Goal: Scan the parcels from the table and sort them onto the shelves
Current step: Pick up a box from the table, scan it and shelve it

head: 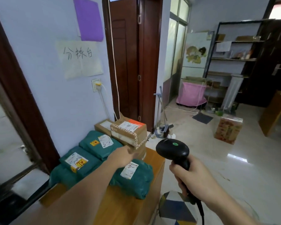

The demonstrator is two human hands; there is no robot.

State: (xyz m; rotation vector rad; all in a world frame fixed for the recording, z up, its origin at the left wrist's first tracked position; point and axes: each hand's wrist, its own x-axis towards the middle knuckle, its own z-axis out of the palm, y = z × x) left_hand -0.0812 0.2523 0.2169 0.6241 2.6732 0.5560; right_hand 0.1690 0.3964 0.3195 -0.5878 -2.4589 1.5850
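Several parcels lie on a wooden table (125, 207) against the wall. Three are green bags with white labels: one at the left (78, 164), one behind it (99, 143) and one at the front right (133, 177). A taped cardboard box (128, 132) is stacked on another box, with a smaller box (103, 125) behind. My left hand (122, 157) reaches to the foot of the taped box, fingers blurred against it. My right hand (195, 176) grips a black barcode scanner (173, 151), its head with a green light pointing toward the boxes. Dark shelves (234, 59) stand across the room.
A dark wooden door (131, 62) is just behind the table. A broom and dustpan (162, 125) lean by it. On the tiled floor stand a printed carton (228, 129) and a pink-draped bin (191, 95). A wooden desk (276, 111) is at the far right.
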